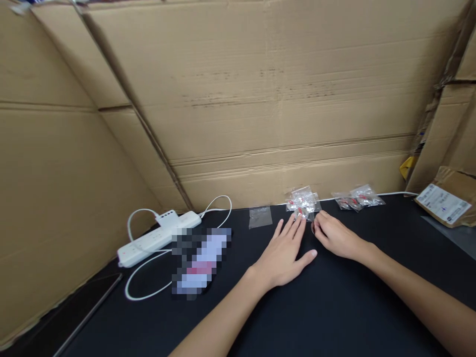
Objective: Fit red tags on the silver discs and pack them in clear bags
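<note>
My left hand (282,255) lies flat with its fingers spread, the fingertips touching the near edge of a pile of small clear plastic bags (303,198). Red and silvery bits show inside these bags. Just right of the pile, my right hand (336,234) is closed, with thumb and fingers pinched together close to the black tabletop (297,322). Something small and dark shows at its fingertips, but I cannot make out what it is. A flat clear bag (260,217) lies left of the pile, apart from both hands.
More small bags with red bits (357,198) lie at the back right. A labelled cardboard package (448,201) sits at the far right. On the left are a white power strip (159,238), its looping white cable (130,290) and a pixelated object (203,263). Cardboard walls (260,99) enclose the table.
</note>
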Demonstrator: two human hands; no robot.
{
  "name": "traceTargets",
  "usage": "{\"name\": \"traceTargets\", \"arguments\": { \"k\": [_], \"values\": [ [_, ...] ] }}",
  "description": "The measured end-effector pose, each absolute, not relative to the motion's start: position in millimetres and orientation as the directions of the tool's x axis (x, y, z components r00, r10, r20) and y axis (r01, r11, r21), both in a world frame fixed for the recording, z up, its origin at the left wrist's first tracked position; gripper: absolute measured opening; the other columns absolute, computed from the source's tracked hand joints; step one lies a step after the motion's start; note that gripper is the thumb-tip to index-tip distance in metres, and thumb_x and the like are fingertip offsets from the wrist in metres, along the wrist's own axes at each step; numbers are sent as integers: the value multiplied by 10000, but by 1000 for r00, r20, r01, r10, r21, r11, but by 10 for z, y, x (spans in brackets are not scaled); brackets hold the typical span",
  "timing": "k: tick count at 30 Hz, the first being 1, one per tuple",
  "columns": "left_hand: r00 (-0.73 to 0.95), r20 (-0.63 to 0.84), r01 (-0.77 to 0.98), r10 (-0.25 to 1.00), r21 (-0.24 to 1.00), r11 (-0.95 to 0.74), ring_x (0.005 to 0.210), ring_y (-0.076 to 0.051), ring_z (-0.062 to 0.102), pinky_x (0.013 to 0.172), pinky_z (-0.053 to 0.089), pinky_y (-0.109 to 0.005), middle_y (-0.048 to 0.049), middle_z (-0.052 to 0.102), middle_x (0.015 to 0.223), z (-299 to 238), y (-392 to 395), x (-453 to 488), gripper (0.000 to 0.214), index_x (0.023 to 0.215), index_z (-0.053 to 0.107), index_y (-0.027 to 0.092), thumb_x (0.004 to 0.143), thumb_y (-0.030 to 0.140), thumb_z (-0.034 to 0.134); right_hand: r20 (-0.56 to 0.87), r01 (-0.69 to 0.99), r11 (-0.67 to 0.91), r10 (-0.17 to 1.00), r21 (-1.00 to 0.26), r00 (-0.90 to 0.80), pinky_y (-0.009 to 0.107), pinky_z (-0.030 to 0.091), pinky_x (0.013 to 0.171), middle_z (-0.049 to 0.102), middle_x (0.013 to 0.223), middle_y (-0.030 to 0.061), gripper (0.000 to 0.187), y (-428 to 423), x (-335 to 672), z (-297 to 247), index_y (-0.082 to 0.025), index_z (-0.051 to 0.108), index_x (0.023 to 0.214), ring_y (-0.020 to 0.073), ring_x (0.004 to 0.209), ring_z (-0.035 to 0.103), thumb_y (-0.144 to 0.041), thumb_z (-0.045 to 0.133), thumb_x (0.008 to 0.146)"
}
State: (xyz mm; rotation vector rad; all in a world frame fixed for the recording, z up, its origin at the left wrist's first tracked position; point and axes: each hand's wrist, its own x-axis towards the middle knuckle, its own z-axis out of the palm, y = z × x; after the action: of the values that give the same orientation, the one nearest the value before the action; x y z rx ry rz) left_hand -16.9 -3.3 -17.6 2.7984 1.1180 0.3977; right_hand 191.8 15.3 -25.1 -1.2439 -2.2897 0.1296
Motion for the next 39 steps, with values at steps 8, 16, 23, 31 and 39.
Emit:
{"name": "traceTargets", "arguments": {
  "k": [8, 16, 23, 31, 39],
  "values": [
    [723, 172, 629, 669, 236, -741, 1476, -272, 40, 1197, 78, -477, -116, 109, 1601, -139, -79, -121, 793, 1541, 99, 148, 939, 631, 279, 342, 864, 482, 844, -142, -414, 289, 379, 602, 621, 855, 109, 283, 192, 1817, -297, -131, 585, 915, 194, 686, 617, -239, 339, 1003],
    [700, 113, 668, 705, 246, -702, 1475, -275, 20, 1202, 80, -460, -136, 137, 1594, -165, -81, -131, 819, 1531, 147, 94, 935, 648, 244, 346, 913, 343, 903, -220, -256, 284, 201, 499, 536, 520, 38, 509, 177, 1847, -322, -187, 515, 514, 144, 471, 468, -471, 461, 933],
    [695, 149, 668, 703, 226, -709, 1476, -271, 18, 1201, 93, -463, -106, 141, 1601, -155, -64, -147, 773, 1536, 149, 145, 944, 634, 242, 469, 776, 301, 883, -554, -7, 256, 234, 488, 374, 424, -36, 504, 314, 1959, -352, -207, 246, 495, 104, 435, 344, -439, 534, 838],
    [580, 302, 723, 757, 236, -649, 1378, -274, 333, 1123, 295, -427, -151, 443, 1452, -157, 66, -212, 526, 1436, 379, 94, 1005, 378, 275, 257, 317, 197, 953, -928, 161, 218, 220, 400, 331, 431, -89, 445, 492, 2256, -328, -232, 345, 619, 78, 366, 300, -561, 611, 758],
    [508, 345, 724, 789, 326, -608, 966, -253, 544, 893, 440, -408, -107, 613, 1019, -192, 165, -263, 312, 1153, 633, 153, 941, 209, 412, 148, 275, 151, 988, -950, -30, 216, 183, 387, 296, 490, -88, 397, 450, 2211, -294, -182, 545, 713, 68, 378, 241, -559, 504, 834]
  ]
}}
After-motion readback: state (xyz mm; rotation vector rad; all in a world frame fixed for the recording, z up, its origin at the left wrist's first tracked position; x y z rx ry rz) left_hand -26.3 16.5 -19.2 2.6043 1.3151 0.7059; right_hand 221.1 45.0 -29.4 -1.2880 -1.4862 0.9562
